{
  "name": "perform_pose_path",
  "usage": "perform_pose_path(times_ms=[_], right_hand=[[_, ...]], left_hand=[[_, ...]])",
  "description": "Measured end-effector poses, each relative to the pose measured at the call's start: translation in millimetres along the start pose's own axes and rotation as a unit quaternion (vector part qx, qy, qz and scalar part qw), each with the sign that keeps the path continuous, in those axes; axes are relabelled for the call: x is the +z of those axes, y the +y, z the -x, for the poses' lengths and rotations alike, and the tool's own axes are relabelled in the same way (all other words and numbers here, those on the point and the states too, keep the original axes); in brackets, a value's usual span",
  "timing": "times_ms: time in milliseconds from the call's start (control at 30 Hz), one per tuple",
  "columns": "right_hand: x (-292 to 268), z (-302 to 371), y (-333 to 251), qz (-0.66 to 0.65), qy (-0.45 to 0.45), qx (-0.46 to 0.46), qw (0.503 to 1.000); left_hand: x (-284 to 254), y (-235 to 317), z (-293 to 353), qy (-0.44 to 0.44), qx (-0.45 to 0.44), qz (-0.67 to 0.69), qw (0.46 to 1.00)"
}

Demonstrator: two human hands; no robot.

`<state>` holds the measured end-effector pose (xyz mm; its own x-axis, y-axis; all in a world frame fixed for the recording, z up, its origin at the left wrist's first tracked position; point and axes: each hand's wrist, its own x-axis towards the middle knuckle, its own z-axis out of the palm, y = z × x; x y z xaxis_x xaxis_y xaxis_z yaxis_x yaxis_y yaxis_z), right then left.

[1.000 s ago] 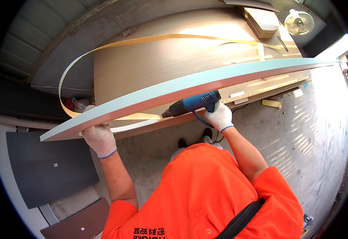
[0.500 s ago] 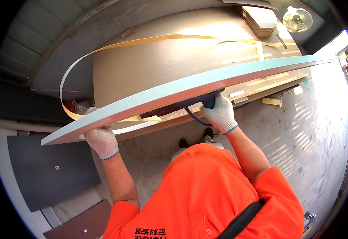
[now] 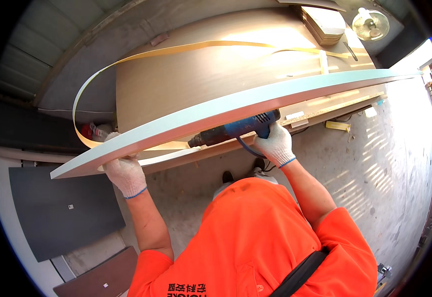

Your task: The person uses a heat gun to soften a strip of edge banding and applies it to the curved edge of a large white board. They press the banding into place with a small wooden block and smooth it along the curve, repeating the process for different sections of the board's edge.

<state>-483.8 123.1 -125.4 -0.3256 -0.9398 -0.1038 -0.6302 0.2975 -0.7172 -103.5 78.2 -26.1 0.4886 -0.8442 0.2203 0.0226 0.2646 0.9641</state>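
Observation:
A long pale board (image 3: 216,108) stretches across in front of me, its near face pinkish in shadow. My left hand (image 3: 126,174), in a white knit glove, is closed round its left end, some fingers hidden behind the board. In my gloved right hand (image 3: 276,143) is a blue heat gun (image 3: 238,129), gripped by the handle below the board's middle. Its dark nozzle points left, toward my left hand, and a cord hangs from it. A yellowish edge-banding strip (image 3: 176,49) loops behind the board and comes back round toward the left hand.
Beyond the board lies a brown-topped workbench (image 3: 176,89). On its far right are a stack of boards (image 3: 325,27) and a thin dark tool (image 3: 349,51); a fan (image 3: 369,24) stands behind. A dark grey panel (image 3: 62,213) lies at lower left, a yellow piece (image 3: 337,126) at right.
The heat gun has shifted slightly right and toward me, so more of its blue body shows below the board. My left hand and the board have hardly moved.

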Motion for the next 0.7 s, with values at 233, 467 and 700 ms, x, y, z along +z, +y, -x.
perform_pose_path(times_ms=[233, 467, 700], right_hand=[[18.6, -1.7, 31.2, 0.049, -0.009, 0.033, 0.998], [33.7, -4.1, 47.8, 0.071, -0.012, 0.038, 0.997], [33.5, -3.8, 47.2, 0.052, -0.019, 0.049, 0.997]], left_hand=[[-10.2, -2.4, -0.4, -0.021, 0.022, -0.044, 0.999], [-31.5, -14.8, -7.7, -0.041, 0.167, -0.276, 0.946], [-28.1, -9.7, -5.2, -0.057, 0.173, -0.281, 0.942]])
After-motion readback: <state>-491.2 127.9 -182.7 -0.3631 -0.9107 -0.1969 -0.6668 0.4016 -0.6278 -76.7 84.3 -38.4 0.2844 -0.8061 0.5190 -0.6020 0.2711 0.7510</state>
